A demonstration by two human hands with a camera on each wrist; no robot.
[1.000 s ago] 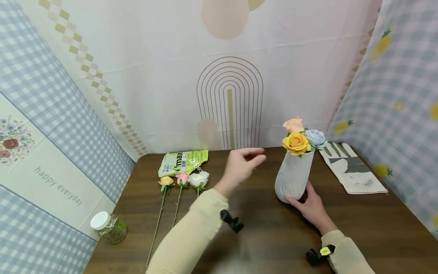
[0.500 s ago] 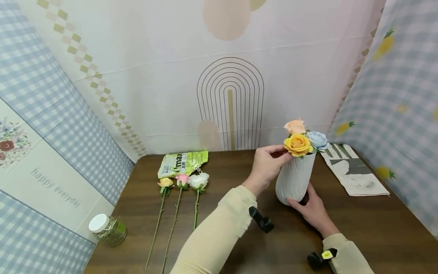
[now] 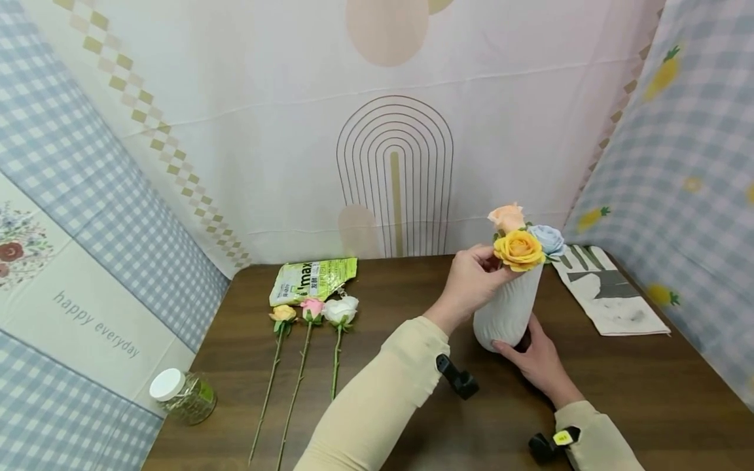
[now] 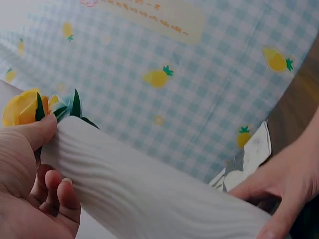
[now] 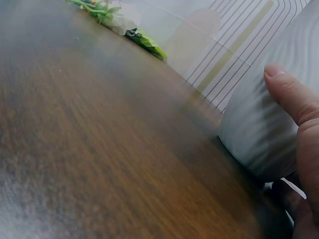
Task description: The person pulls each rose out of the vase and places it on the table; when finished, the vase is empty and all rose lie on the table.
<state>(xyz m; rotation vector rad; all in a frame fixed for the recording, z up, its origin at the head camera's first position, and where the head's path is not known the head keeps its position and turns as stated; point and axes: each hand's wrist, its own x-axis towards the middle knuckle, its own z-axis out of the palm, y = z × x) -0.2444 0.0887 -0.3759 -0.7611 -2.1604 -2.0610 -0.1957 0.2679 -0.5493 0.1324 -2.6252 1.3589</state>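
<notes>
Head view, left to right: a clear jar (image 3: 185, 398) with a white lid stands near the left edge of the brown table (image 3: 483, 432). Next lie three separate stems, a pale yellow rose (image 3: 284, 313), a pink rose (image 3: 312, 308) and a white rose (image 3: 340, 310), with a green packet (image 3: 315, 280) just behind their blooms. The left hand (image 3: 471, 282) has thumb and fingers closed about the bright yellow rose (image 3: 520, 250), right beneath its bloom, at the mouth of the white vase (image 3: 509, 311). A peach rose (image 3: 506, 217) and a blue rose (image 3: 548, 240) also stand in that vase. The right hand (image 3: 542, 360) grips the vase low down, thumb across the near side; whether the base touches the table cannot be told. A printed cloth (image 3: 615, 294) lies farthest right.
</notes>
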